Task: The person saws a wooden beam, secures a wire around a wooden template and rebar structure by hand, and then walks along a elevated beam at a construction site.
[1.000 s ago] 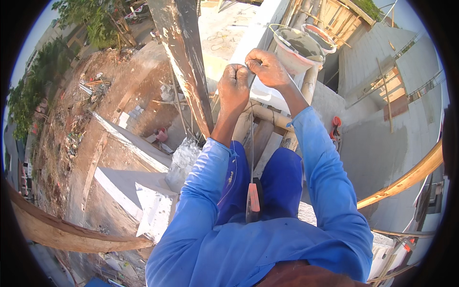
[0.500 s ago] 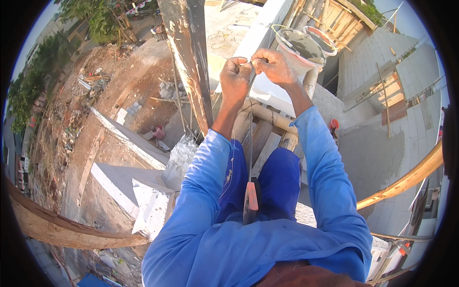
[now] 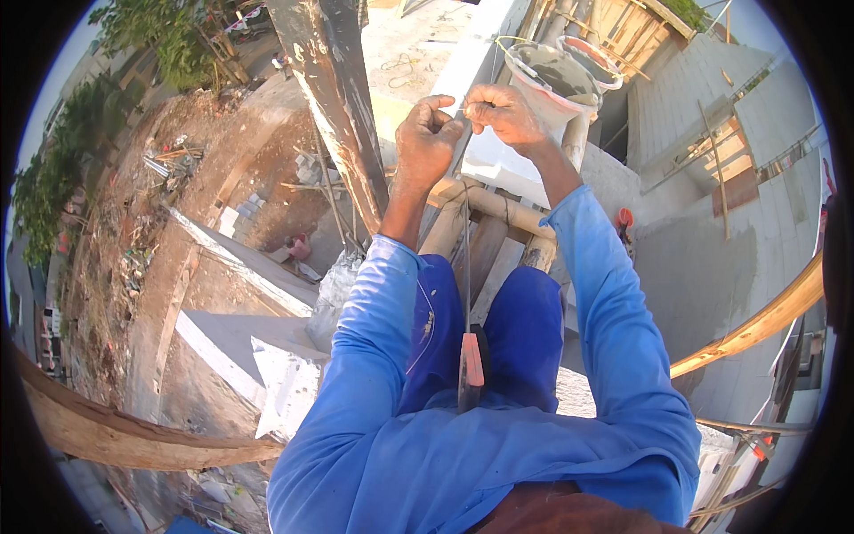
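My left hand (image 3: 428,142) is raised in front of me, its thumb and index finger pinched together. Close to its right, my right hand (image 3: 507,117) is also pinched, fingertips nearly meeting the left ones. A small pale, threadlike bit shows between the fingertips, too fine to name. Below the hands, a thin line (image 3: 467,258) runs down between my knees toward a flat object with an orange-pink face and dark sides (image 3: 472,360) at my lap. Under the hands lie bamboo poles (image 3: 503,212) lashed together, beside a white wall top (image 3: 503,169).
Two buckets stand beyond my right hand, the nearer one (image 3: 553,80) holding grey mortar. A dark, paint-splashed post (image 3: 334,98) rises left of my hands. Curved-looking wooden rails (image 3: 133,436) pass at both sides. Rubble-strewn ground (image 3: 133,267) lies far below on the left.
My hands have shifted slightly left, and a small gap has opened between the fingertips. My left hand has turned a little. The whole view has tilted slightly.
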{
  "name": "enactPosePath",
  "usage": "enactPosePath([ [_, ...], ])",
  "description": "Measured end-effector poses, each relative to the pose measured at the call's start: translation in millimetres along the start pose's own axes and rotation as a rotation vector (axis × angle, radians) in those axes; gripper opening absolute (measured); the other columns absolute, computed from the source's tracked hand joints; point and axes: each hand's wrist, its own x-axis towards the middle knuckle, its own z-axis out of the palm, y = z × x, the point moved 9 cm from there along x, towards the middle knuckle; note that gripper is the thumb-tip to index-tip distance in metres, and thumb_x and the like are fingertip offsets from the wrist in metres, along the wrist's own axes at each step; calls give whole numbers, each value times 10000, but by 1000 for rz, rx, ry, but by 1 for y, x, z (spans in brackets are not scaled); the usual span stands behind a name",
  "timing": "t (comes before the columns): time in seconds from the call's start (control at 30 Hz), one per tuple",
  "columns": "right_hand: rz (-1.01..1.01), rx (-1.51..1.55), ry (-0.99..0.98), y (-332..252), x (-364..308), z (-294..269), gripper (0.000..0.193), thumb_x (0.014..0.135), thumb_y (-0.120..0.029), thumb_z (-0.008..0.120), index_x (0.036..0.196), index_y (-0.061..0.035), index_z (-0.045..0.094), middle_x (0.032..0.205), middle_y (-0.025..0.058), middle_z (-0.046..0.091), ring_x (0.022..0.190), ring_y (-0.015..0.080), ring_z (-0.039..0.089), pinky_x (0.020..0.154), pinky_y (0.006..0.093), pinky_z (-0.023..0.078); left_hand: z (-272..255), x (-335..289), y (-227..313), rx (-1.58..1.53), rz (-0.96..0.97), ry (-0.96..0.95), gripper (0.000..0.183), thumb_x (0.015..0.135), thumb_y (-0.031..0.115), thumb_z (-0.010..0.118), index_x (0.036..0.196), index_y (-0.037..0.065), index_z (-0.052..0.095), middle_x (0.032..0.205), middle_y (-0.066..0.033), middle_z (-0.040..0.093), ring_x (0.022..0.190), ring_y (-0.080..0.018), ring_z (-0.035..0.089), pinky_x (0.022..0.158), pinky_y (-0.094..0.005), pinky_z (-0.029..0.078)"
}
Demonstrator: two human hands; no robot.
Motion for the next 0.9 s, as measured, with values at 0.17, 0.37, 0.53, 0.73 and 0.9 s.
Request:
enactPosePath([
  [0.17, 29, 12, 3, 5, -1, -5, 249, 874, -249, 593, 828, -4, 591, 698, 22, 541, 662, 108, 518, 634, 264, 433, 5, 1, 8, -206, -109, 2, 356, 750, -46, 610, 1093, -56, 518, 676, -65, 596, 567, -80, 528, 503, -212, 406],
  [0.37, 18, 39, 2, 5, -4, -4, 243, 869, -247, 607, 813, -12, 584, 713, 24, 544, 651, 105, 505, 631, 263, 428, 15, 3, 4, -290, -224, -28, 432, 753, -58, 610, 1165, -70, 480, 696, -86, 614, 546, -86, 528, 476, -220, 408],
  [0.53, -21, 63, -18, 6, -7, -6, 238, 867, -249, 606, 802, -21, 586, 710, 20, 542, 650, 108, 504, 625, 264, 421, 28, 5, 19, -116, -15, -276, 519, 756, -69, 604, 1256, 23, 503, 710, -85, 625, 570, -117, 560, 522, -265, 455],
  [0.73, -10, -2, -13, 3, -11, -6, 236, 857, -255, 603, 805, -26, 590, 728, 27, 546, 652, 116, 510, 626, 272, 423, 31, 5, 46, 342, 395, -256, 544, 747, -15, 670, 1255, 143, 555, 826, -104, 671, 655, -151, 610, 599, -281, 489],
  [0.9, -1, -32, 12, 10, -10, -8, 206, 853, -225, 589, 827, -21, 596, 736, 30, 555, 669, 120, 519, 632, 272, 422, 32, 1, 53, 452, 467, -258, 589, 726, 18, 686, 1275, 167, 532, 818, -126, 647, 634, -269, 607, 606, -342, 490],
])
